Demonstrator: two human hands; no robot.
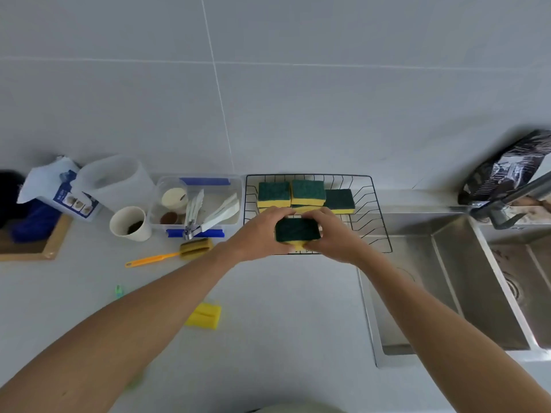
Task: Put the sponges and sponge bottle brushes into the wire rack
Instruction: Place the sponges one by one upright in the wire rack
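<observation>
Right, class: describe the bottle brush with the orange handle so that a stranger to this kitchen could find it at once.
Start at the wire rack against the wall beside the sink. To its left stands a clear plastic box of utensils; the bottle brush lies flat on the counter just in front of it. Unlike the loose yellow sponge nearer the viewer, it has a long orange handle.

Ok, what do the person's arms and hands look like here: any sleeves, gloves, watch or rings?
Both arms are bare along the whole visible forearm, with no sleeves in view. The left hand and right hand wear no gloves. No watch, bracelet or ring shows.
</observation>
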